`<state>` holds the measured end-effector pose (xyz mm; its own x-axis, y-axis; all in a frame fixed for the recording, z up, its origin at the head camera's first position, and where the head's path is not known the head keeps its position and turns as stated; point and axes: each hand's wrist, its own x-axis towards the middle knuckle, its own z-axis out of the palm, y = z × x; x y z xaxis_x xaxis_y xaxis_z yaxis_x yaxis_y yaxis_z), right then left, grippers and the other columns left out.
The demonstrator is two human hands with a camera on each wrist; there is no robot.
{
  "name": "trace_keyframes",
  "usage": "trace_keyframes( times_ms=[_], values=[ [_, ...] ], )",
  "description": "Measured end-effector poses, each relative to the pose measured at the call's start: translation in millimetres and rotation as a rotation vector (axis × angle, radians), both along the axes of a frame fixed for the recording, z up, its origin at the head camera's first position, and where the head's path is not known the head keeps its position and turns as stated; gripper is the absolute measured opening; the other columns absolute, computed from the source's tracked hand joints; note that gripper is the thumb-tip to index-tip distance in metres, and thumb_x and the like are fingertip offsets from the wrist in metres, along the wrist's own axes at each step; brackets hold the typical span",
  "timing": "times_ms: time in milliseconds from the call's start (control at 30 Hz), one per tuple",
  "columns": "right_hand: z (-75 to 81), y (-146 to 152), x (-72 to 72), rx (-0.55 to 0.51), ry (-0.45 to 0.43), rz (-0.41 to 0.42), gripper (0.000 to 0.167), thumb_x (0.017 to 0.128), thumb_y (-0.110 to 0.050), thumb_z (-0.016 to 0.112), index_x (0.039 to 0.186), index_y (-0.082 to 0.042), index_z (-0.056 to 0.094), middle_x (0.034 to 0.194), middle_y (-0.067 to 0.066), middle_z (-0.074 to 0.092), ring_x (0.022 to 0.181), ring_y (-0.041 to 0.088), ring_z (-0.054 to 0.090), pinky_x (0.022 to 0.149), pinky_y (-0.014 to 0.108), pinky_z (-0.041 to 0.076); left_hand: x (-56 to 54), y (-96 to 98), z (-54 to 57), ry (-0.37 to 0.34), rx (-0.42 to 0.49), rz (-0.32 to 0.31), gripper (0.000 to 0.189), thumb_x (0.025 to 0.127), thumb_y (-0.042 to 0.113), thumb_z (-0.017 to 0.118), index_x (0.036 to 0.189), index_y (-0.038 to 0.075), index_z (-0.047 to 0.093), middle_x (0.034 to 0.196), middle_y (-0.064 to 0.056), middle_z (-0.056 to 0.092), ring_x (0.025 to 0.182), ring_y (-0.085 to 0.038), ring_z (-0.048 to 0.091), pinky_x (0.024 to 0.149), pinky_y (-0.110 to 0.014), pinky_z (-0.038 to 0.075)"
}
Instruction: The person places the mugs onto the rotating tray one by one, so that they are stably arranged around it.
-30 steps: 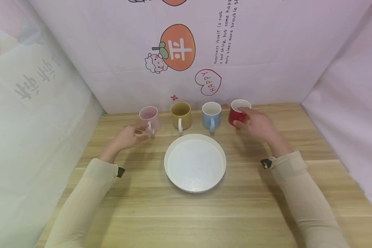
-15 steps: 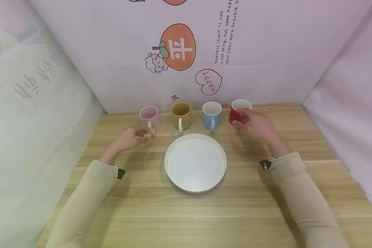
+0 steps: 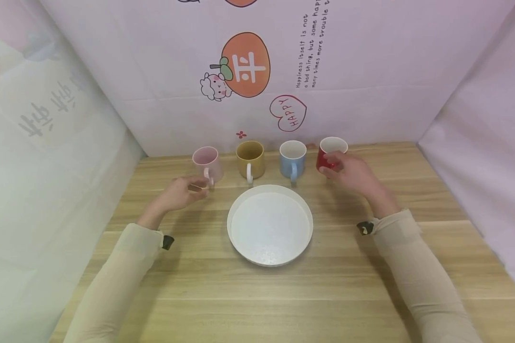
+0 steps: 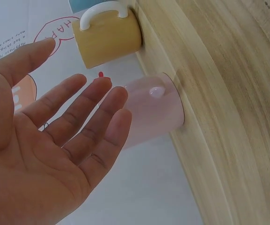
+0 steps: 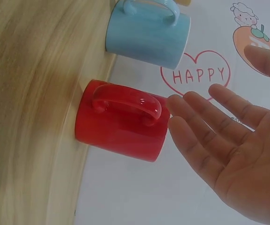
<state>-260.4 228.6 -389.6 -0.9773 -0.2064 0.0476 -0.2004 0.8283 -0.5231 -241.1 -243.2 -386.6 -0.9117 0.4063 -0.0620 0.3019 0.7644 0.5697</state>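
My left hand (image 3: 181, 193) is beside the pink mug (image 3: 208, 164), its fingers spread and nearly straight near the handle. In the left wrist view the fingers overlap the pink mug (image 4: 156, 110), and the palm holds nothing. At the right end of the row, my right hand (image 3: 354, 172) reaches in front of the red mug (image 3: 323, 159) and partly hides it. The right wrist view has its relaxed fingertips close to the rim of the red mug (image 5: 123, 124), thumb held apart. Between these two mugs stand a mustard mug (image 3: 251, 164) with a white handle and a light blue mug (image 3: 293, 164).
A round white tray (image 3: 270, 261) with a raised rim lies on the wooden table (image 3: 266, 305), in front of the mugs. Right behind the row hangs a printed white cloth (image 3: 163, 119). More cloth encloses the left and right sides.
My right hand has drawn slightly back and down, toward the left, from the red mug's rim. The left hand has shifted only a little by the pink mug. All mugs stay in place.
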Motion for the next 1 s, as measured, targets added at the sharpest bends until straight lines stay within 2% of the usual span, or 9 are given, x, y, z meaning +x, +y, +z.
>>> trace_keyframes(
  times_ms=[300, 633, 1000],
  values=[
    [-4.5, -1, -2.1, -0.031, 0.047, 0.018, 0.047, 0.098, -0.038, 0.062, 0.132, -0.007, 0.059, 0.127, 0.016, 0.067, 0.112, 0.036, 0.065, 0.098, 0.055, 0.049, 2.1, 1.7, -4.0, -0.009, 0.037, -0.005, 0.042, 0.094, 0.02, 0.067, 0.134, 0.007, 0.061, 0.13, -0.019, 0.066, 0.116, -0.037, 0.066, 0.097, -0.05, 0.056],
    [-7.0, -3, -1.2, -0.043, 0.056, 0.021, 0.041, 0.098, -0.033, 0.062, 0.129, -0.007, 0.061, 0.121, 0.013, 0.069, 0.107, 0.033, 0.066, 0.095, 0.052, 0.049, 6.4, 3.6, -10.3, -0.02, 0.061, -0.016, 0.044, 0.095, 0.017, 0.066, 0.136, 0.003, 0.059, 0.131, -0.021, 0.065, 0.117, -0.038, 0.065, 0.098, -0.05, 0.054],
    [-10.3, -8, -1.1, -0.068, 0.065, 0.026, 0.037, 0.098, -0.032, 0.063, 0.126, -0.008, 0.063, 0.117, 0.011, 0.071, 0.102, 0.031, 0.068, 0.092, 0.051, 0.05, 8.0, 5.0, -15.8, -0.063, 0.088, -0.021, 0.044, 0.095, 0.023, 0.068, 0.136, 0.008, 0.059, 0.132, -0.019, 0.065, 0.119, -0.035, 0.065, 0.1, -0.05, 0.054]
  ],
)
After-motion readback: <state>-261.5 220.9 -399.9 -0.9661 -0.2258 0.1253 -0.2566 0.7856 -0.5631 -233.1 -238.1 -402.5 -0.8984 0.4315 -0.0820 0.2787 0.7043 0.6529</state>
